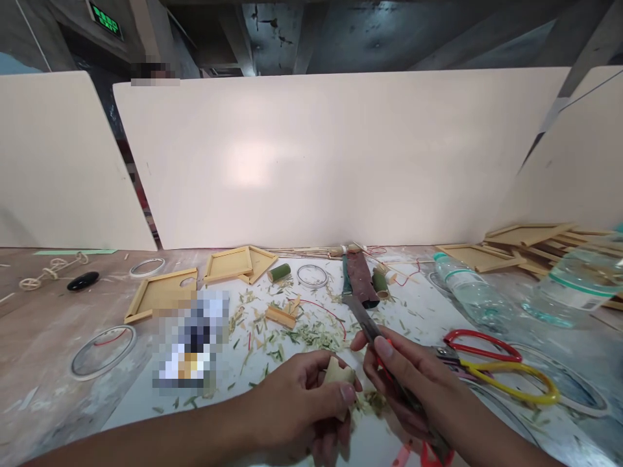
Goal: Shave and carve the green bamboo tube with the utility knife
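My left hand (316,402) is closed round a short pale bamboo piece (337,375), whose upper end shows a notch. My right hand (413,376) grips a knife (366,322) with a long grey blade, its tip pointing up and away to the left. The blade stands a little above and right of the bamboo piece, apart from it. Some of the knife's handle is hidden by my fingers. Under both hands, green and pale shavings (316,337) lie scattered on a white sheet (228,415).
Scissors with red and yellow handles (516,383) lie right of my right hand. Plastic bottles (470,288) and stacked wooden frames (530,235) are farther right. Green bamboo pieces (279,272), a tape ring (313,276) and a dark red cloth (361,279) lie ahead, before a white partition (331,162).
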Tool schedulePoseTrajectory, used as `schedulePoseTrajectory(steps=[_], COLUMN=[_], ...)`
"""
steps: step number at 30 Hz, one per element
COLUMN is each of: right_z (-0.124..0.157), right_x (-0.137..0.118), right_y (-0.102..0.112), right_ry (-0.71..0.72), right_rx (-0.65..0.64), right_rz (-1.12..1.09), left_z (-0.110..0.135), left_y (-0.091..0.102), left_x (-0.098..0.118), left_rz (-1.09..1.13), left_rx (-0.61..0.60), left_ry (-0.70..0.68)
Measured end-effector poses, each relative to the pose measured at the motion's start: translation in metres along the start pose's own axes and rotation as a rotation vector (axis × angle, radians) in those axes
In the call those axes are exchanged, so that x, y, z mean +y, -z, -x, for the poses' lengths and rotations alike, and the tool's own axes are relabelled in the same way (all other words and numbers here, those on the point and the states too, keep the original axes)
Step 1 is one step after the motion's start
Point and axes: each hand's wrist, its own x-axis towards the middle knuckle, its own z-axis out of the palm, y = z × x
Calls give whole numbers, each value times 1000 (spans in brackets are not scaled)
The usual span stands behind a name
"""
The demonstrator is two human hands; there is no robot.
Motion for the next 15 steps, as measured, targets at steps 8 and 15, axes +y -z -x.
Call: schedulePoseTrajectory(steps=[8, 15], right_z=[4, 7], right_x=[-13, -16], right_y=[-3, 2], right_ry=[-37, 3], right_rx=[-25, -36], right_rz=[245, 214], left_z=[-2, 0], left_y=[1, 10], left_x=[2, 2], left_rz=[59, 110], left_rx=[-31, -16], left_ry=[7, 27])
